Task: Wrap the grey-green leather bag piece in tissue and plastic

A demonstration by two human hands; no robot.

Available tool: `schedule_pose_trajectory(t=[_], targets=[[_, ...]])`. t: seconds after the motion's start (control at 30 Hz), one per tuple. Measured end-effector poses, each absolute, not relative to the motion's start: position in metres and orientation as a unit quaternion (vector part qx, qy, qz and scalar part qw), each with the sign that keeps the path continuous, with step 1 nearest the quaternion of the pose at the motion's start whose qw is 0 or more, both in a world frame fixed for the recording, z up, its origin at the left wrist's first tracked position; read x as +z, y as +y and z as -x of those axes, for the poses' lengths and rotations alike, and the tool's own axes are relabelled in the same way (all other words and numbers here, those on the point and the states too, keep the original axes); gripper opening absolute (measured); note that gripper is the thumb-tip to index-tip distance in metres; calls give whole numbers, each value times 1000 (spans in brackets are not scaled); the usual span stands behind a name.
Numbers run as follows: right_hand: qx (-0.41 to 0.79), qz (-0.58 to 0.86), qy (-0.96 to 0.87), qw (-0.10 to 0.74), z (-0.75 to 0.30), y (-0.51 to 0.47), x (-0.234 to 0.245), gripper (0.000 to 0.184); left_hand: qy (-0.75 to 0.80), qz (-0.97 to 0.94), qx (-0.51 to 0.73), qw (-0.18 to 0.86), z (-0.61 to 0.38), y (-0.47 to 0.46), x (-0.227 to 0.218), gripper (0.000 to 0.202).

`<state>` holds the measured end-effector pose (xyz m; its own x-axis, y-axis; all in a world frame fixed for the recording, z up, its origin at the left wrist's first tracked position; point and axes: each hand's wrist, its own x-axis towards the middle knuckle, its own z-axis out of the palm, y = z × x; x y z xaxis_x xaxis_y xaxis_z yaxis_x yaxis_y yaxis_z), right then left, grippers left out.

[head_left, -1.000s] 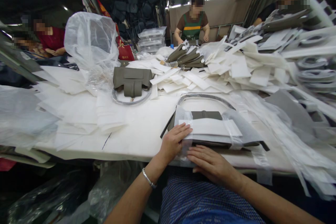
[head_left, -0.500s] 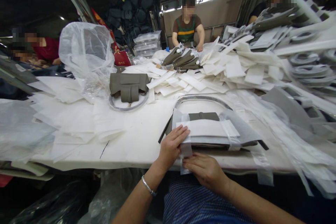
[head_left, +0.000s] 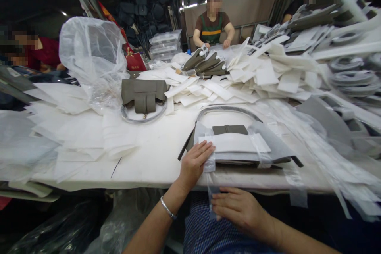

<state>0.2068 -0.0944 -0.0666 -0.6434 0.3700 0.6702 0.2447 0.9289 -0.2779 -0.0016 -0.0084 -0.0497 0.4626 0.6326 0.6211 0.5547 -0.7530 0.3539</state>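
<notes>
An olive-grey handbag [head_left: 222,129] lies near the table's front edge, partly covered by grey-white sheeting and a white foam strip [head_left: 238,143]. Its looped handle [head_left: 229,109], in clear wrap, points away from me. My left hand [head_left: 195,161] presses flat on the bag's left end, over a clear plastic strip [head_left: 209,166]. Lower down, beyond the table edge, my right hand [head_left: 235,208] has its fingers closed on a clear plastic strip [head_left: 213,195] hanging there. Its fingertips are partly hidden. Another strip wraps the bag's right side.
A second olive-grey bag [head_left: 144,94] lies further back, left of centre. White foam sheets [head_left: 77,131] spread at left, beside a clear plastic bag [head_left: 92,47]. More foam pieces [head_left: 264,73] and clear strips [head_left: 309,151] are heaped at right. A co-worker [head_left: 212,24] stands opposite.
My right hand has moved down and slightly right, off the bag's edge to below the table edge, with the plastic strip. My left hand stays on the bag.
</notes>
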Motion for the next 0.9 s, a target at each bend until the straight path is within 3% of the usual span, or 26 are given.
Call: schedule_pose_trajectory(t=[0.1,0.27,0.47,0.67,0.9], targets=[[82,172,-898,397,-213,-82,-43,22,351,-854,382,43,1,-9,-52,46],[-55,322,-859,394,-208,-46,-20,31,358,-848,391,30,0,-8,-55,42],[-71,284,-874,386,-196,-23,-17,18,360,-850,384,27,0,-10,-50,41],[-40,259,-873,412,-195,-35,-18,17,374,-845,382,33,-1,-9,-53,58],[-56,244,-889,383,-202,-36,-37,14,370,-853,363,69,1,-10,-52,79]])
